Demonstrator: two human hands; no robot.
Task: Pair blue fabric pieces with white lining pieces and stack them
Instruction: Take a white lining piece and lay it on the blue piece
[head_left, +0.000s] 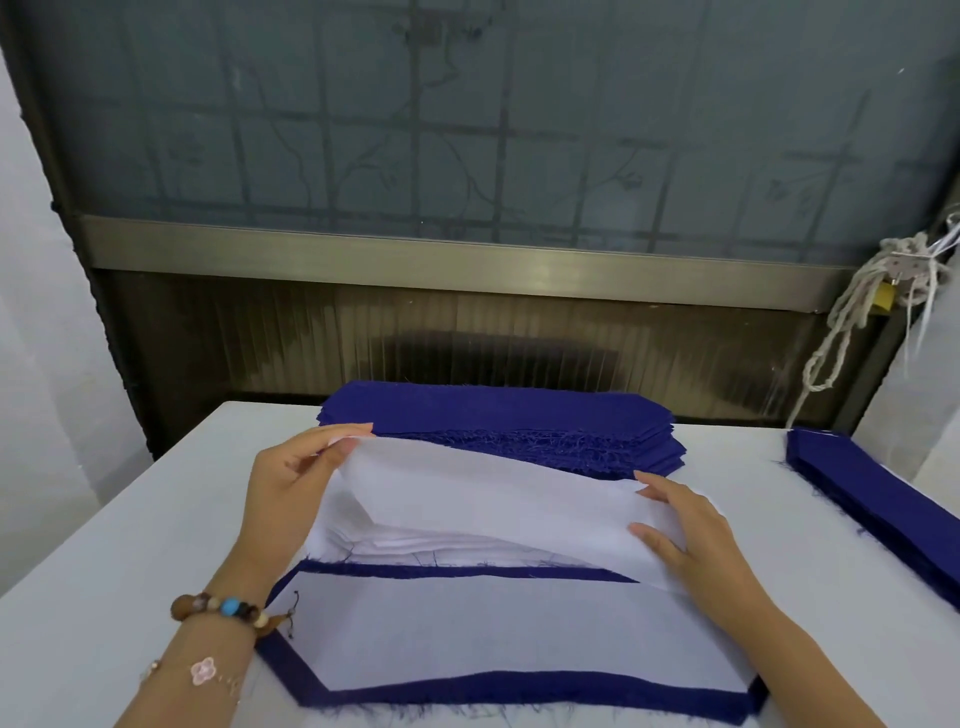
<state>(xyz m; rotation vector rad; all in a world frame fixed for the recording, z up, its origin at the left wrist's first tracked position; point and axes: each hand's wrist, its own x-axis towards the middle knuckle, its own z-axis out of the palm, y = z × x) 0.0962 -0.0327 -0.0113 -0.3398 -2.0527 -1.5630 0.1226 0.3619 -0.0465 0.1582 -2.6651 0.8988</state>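
My left hand (291, 478) pinches the left end of a white lining piece (493, 493) and lifts it off the white lining stack (415, 545) in the middle of the table. My right hand (691, 540) holds the same piece at its right end, fingers over its edge. Behind the lining lies a tall stack of blue fabric pieces (498, 415). Nearest to me rests a blue fabric piece (519, 696) with a white lining piece (493, 629) laid on top, a blue border showing all round.
A second pile of blue pieces (878, 499) lies at the table's right edge. The white table (104, 571) ends at a dark wall panel and a frosted window behind. A knotted rope (852, 317) hangs at the far right.
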